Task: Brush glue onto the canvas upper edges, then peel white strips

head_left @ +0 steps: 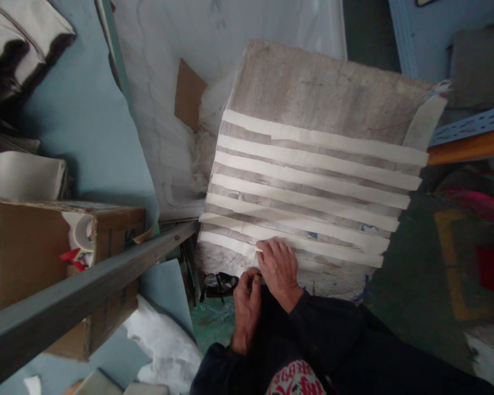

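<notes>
A worn, fabric-covered board (304, 82) lies tilted in front of me, with several long cream strips (313, 184) in rows across it. My right hand (278, 269) rests over the near edge of the board, its fingers bent together on the lowest strip (226, 245). Just left of it and lower, my left hand (247, 299) is at the board's near edge, thumb and forefinger pinched. What the fingertips of either hand hold, if anything, is too small to make out.
A grey bar (86, 291) runs from lower left to the board. Behind it stands an open cardboard box (28, 252) on a blue-grey surface (94, 120). A large white bin (156, 66) lies beyond the board. An orange bar (473, 144) is at right.
</notes>
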Demonstrator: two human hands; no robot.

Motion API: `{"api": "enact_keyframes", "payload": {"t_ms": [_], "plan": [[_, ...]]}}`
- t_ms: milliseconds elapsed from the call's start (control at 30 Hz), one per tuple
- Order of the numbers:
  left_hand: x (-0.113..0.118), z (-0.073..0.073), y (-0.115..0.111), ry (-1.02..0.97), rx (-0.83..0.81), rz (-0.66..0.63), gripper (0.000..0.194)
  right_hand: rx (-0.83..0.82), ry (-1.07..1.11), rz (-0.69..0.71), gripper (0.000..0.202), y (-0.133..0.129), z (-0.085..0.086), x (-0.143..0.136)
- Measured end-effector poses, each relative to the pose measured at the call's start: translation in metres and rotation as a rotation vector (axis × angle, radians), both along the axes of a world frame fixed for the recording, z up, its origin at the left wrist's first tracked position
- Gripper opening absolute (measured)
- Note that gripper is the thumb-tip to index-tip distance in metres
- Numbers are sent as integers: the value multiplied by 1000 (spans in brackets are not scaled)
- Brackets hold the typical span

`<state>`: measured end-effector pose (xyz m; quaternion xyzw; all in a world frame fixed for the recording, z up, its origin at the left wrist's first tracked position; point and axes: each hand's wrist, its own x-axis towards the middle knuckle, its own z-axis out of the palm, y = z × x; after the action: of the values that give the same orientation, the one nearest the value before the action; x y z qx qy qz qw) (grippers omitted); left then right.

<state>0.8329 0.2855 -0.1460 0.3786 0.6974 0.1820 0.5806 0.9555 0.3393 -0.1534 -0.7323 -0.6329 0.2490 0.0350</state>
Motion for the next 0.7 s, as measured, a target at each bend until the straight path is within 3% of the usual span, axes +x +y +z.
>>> {"api": "enact_keyframes", "payload": {"t_ms": [433, 700], "plan": [[-2, 4, -13, 1, -20, -61, 26, -12, -56, 54, 2, 2, -6, 2], [-5, 3, -20, -9, -41, -72, 31, -48, -87, 118, 5, 7, -7, 2]]}}
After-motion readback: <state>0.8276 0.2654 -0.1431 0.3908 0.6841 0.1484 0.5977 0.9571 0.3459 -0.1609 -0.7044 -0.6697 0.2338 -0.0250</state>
